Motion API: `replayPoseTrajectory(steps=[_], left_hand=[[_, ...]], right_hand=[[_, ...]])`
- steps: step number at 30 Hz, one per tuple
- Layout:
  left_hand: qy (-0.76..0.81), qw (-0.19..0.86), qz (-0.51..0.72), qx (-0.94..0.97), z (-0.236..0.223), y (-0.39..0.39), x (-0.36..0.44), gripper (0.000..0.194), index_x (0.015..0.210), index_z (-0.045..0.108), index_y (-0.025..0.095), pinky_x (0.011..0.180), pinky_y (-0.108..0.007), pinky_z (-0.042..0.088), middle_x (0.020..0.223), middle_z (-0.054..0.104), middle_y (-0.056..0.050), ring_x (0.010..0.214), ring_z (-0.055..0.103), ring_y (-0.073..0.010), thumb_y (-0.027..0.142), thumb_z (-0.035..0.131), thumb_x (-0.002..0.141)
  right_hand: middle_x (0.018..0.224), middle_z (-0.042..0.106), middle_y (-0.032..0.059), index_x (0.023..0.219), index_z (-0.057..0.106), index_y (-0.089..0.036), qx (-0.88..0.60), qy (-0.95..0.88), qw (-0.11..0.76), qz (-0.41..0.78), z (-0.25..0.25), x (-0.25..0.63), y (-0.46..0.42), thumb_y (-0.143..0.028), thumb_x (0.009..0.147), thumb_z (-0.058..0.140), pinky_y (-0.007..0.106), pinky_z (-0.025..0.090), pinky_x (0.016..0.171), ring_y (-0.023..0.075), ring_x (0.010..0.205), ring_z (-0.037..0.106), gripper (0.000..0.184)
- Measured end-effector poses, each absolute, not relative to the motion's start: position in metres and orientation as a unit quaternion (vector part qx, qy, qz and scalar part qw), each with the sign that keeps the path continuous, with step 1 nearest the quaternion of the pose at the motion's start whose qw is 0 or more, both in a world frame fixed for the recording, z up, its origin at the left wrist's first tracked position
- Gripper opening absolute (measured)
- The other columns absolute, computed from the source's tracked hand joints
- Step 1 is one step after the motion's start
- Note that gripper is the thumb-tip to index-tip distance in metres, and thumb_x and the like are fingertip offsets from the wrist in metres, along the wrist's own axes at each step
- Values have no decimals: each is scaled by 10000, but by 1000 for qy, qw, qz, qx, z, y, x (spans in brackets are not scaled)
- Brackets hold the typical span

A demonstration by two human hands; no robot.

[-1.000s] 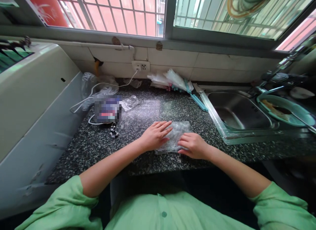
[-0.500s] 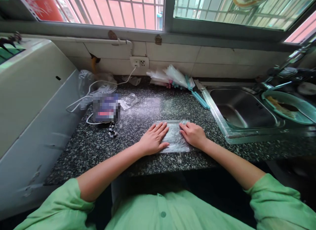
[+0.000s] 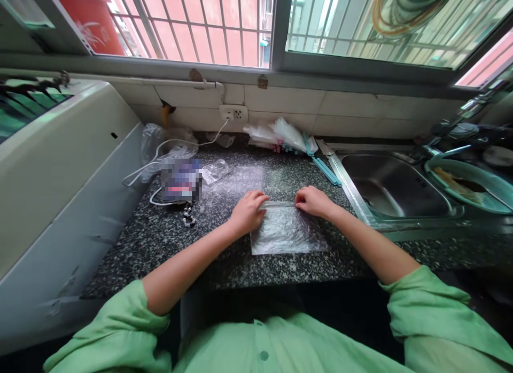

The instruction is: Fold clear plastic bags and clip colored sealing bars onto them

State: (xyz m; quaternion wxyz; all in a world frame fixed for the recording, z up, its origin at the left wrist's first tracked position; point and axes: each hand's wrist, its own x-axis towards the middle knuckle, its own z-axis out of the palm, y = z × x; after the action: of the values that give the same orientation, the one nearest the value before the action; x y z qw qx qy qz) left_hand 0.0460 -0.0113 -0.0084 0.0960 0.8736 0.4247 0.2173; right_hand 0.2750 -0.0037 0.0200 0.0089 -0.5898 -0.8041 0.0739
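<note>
Flat on the speckled granite counter (image 3: 152,239), close to its front edge, lies a clear plastic zip bag (image 3: 285,234), crinkled and see-through, with its sealing strip along the far edge. The left hand (image 3: 247,211) pinches that far edge at the bag's left corner, fingers curled over the strip, and the right hand (image 3: 313,201) pinches the same edge at the right corner; both hands are closed on the bag's top rim, and the rest of the film lies loose on the stone. By its look the bag is very light, thin and limp, probably slick against polished stone, so it would slide or crumple under a careless pull; the stiffer strip at the far edge seems the best place to hold it, one hand at each end. Left of the bag rest a small cluster of beads (image 3: 188,217) and a white cable (image 3: 160,148) that runs up to a wall socket (image 3: 233,114) behind. Beyond the bag, against the tiled wall, a heap of more plastic bags (image 3: 276,133) lies beside teal sealing clips (image 3: 324,170). Right of the bag sits a steel sink (image 3: 395,186), with a green colander (image 3: 468,180) past it.
</note>
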Motion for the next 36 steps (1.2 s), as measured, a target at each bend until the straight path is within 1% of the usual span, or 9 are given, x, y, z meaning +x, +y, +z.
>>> replayPoseTrajectory(steps=[4, 8, 11, 14, 19, 23, 26, 29, 36], left_hand=[[495, 145, 222, 828, -10, 14, 41, 399, 1034, 595, 139, 905, -412, 435, 1032, 593, -106, 1002, 536, -258, 343, 658, 696], [427, 89, 320, 841, -3, -6, 41, 324, 1043, 590, 174, 937, -432, 398, 1115, 570, -104, 1072, 498, -250, 362, 569, 780], [282, 105, 259, 918, -3, -41, 44, 273, 1025, 607, 198, 909, -402, 421, 1127, 586, -93, 1045, 519, -226, 351, 521, 816], [249, 89, 182, 947, -9, -62, 44, 306, 1043, 611, 206, 948, -419, 397, 1229, 546, -103, 1117, 492, -256, 388, 530, 811], [368, 76, 278, 884, -9, -41, 36, 293, 1057, 576, 173, 971, -434, 381, 1241, 525, -133, 1149, 474, -255, 330, 513, 818], [479, 138, 359, 789, -5, -5, 32, 523, 1164, 505, 167, 955, -441, 398, 1187, 558, -121, 1125, 491, -261, 387, 639, 709], [477, 236, 285, 797, -10, 12, 36, 320, 936, 623, 174, 887, -390, 449, 970, 657, -58, 969, 576, -230, 346, 669, 671], [477, 250, 290, 791, -14, 16, 38, 104, 771, 639, 170, 860, -365, 456, 856, 673, -35, 897, 590, -207, 244, 605, 707], [404, 135, 370, 826, -13, 4, 24, 136, 848, 597, 182, 803, -337, 456, 859, 651, -37, 855, 566, -190, 210, 575, 717]], right_hand=[[761, 641, 43, 720, 648, -176, -572, -817, 23, 69, 24, 274, -7, -163, 750, 585, 258, 384, 723, 166, 777, 537, 71], [763, 619, 58, 715, 629, -169, -558, -822, 107, 40, 26, 284, -7, -167, 747, 570, 285, 379, 749, 182, 781, 519, 68], [776, 601, 60, 695, 615, -173, -546, -824, 148, 33, 28, 291, -6, -169, 734, 564, 297, 384, 763, 192, 796, 518, 64], [779, 605, 62, 677, 597, -173, -539, -825, 162, 36, 29, 292, -6, -168, 737, 545, 299, 385, 765, 194, 799, 513, 79], [741, 609, 53, 662, 569, -178, -535, -825, 179, 41, 33, 290, -7, -172, 741, 534, 297, 387, 751, 189, 771, 507, 87], [732, 611, 55, 668, 558, -180, -532, -819, 213, 34, 37, 288, -5, -178, 744, 527, 301, 387, 734, 189, 757, 506, 82], [722, 610, 50, 678, 558, -182, -539, -809, 232, 33, 39, 288, -3, -180, 743, 534, 299, 388, 718, 184, 743, 510, 69], [715, 610, 48, 679, 557, -183, -529, -813, 242, 26, 40, 290, -2, -172, 741, 546, 300, 392, 707, 184, 735, 515, 64], [724, 610, 47, 694, 563, -195, -420, -860, 288, -31, 34, 294, -23, -170, 782, 548, 326, 421, 711, 190, 736, 518, 93]])
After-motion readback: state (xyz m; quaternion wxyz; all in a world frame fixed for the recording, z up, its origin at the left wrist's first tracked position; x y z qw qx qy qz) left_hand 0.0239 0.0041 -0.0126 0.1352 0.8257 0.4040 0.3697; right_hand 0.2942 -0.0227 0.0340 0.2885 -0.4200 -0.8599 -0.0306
